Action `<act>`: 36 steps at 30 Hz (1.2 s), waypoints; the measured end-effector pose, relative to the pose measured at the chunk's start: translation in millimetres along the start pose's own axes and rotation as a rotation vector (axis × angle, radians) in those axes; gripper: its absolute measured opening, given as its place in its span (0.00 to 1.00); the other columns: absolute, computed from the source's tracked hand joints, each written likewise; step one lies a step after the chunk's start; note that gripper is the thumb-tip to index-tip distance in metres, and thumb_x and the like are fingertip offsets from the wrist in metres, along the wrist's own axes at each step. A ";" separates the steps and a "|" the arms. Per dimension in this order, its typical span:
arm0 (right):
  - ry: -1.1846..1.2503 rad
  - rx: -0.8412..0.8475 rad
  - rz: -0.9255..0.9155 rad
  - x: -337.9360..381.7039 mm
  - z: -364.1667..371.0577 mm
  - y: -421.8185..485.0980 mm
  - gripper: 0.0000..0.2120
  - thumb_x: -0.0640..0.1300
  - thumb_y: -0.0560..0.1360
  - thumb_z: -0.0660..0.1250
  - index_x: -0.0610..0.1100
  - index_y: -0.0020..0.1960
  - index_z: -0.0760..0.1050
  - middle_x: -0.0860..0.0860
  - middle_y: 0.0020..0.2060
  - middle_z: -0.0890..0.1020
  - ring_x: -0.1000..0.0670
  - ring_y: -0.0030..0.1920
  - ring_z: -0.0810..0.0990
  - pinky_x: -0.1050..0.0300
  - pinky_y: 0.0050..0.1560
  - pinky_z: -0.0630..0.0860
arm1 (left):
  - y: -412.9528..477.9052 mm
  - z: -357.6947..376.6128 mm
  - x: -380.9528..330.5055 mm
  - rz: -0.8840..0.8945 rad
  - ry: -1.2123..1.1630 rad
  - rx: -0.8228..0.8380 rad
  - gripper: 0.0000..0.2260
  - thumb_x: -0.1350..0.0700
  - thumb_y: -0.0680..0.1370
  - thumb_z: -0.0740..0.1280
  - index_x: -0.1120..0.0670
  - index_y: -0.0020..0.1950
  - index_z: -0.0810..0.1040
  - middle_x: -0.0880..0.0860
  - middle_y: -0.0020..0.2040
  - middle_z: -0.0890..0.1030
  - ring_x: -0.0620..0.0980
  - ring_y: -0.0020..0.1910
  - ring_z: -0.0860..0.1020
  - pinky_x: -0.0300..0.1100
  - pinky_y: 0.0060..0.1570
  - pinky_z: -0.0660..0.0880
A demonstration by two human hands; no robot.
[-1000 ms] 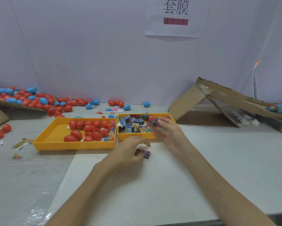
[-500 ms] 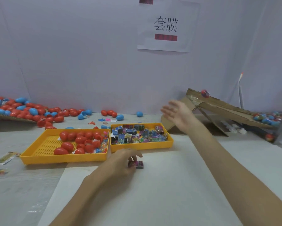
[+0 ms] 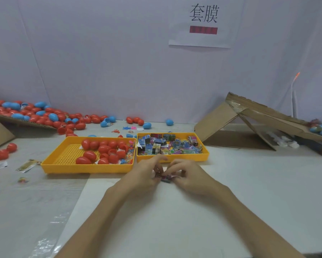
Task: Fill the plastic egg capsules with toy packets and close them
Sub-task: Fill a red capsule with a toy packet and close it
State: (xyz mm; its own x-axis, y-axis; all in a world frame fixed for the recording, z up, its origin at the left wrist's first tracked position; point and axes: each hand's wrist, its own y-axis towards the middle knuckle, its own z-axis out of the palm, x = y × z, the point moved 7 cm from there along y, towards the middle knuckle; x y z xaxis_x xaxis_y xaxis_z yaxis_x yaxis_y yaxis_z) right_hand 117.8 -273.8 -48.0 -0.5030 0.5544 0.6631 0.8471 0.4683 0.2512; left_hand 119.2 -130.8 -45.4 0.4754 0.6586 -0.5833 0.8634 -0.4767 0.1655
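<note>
Two hands [image 3: 147, 174] [image 3: 189, 176] around one toy packet [image 3: 166, 178]

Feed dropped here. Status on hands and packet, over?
Left hand and right hand both pinch one toy packet. Egg capsules untouched in yellow tray. Nothing blocking.

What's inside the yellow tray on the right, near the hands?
The right yellow tray holds a heap of small colourful toy packets. The heap covers most of the tray floor, so anything underneath is hidden.

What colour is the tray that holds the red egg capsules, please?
The tray is yellow, with a perforated floor; head view.
</note>
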 end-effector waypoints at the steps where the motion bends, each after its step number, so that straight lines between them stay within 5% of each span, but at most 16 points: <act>1: 0.012 -0.002 -0.001 -0.5 -1.5 -0.4 0.16 0.31 0.72 0.69 0.49 0.51 0.87 0.53 0.49 0.83 0.57 0.48 0.80 0.71 0.43 0.71 | -0.4 -0.5 -0.1 0.004 -0.001 -0.004 0.26 0.62 0.79 0.69 0.44 0.73 0.68 0.40 0.51 0.80 0.44 0.57 0.78 0.58 0.69 0.70; 5: 0.070 -0.030 0.006 -0.4 -8.3 -1.6 0.10 0.34 0.74 0.73 0.47 0.48 0.87 0.52 0.46 0.84 0.56 0.46 0.81 0.70 0.40 0.72 | -0.3 0.0 0.5 0.025 0.029 -0.006 0.24 0.62 0.79 0.69 0.44 0.72 0.70 0.41 0.52 0.81 0.42 0.57 0.78 0.55 0.69 0.69; 12: 0.008 -0.065 0.016 -1.0 -10.0 2.0 0.10 0.35 0.72 0.74 0.48 0.46 0.87 0.53 0.42 0.83 0.53 0.43 0.80 0.68 0.39 0.72 | 2.2 -0.2 4.6 0.076 0.008 -0.043 0.22 0.63 0.77 0.71 0.46 0.68 0.75 0.40 0.49 0.80 0.38 0.52 0.78 0.26 0.49 0.71; 26: 0.045 -0.032 0.069 -4.5 -13.8 2.8 0.08 0.39 0.69 0.80 0.52 0.38 0.85 0.52 0.40 0.84 0.54 0.42 0.82 0.65 0.38 0.75 | 3.7 0.6 5.6 0.058 0.007 -0.027 0.19 0.63 0.77 0.70 0.48 0.66 0.76 0.46 0.53 0.82 0.43 0.54 0.78 0.31 0.50 0.73; 32: 0.061 0.026 0.102 -5.3 -18.6 -0.3 0.15 0.39 0.68 0.79 0.58 0.34 0.83 0.52 0.42 0.84 0.53 0.45 0.83 0.59 0.44 0.80 | 2.6 -0.1 2.5 0.075 0.016 -0.039 0.18 0.62 0.77 0.71 0.48 0.65 0.78 0.46 0.52 0.81 0.43 0.53 0.78 0.25 0.45 0.70; 36: 0.039 0.047 0.119 -4.7 -21.5 -2.7 0.08 0.41 0.69 0.78 0.52 0.37 0.85 0.52 0.41 0.85 0.53 0.46 0.83 0.58 0.44 0.81 | 2.5 0.4 3.0 0.062 0.026 -0.029 0.18 0.63 0.77 0.71 0.47 0.64 0.78 0.46 0.52 0.81 0.42 0.52 0.78 0.27 0.46 0.71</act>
State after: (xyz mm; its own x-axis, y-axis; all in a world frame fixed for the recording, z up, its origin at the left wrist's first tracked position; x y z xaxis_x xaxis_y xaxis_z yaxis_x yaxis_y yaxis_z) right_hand 121.6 -292.4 -36.6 -0.3919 0.5814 0.7130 0.8909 0.4334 0.1363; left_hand 122.7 -130.3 -47.1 0.5324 0.6434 -0.5500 0.8362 -0.5006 0.2238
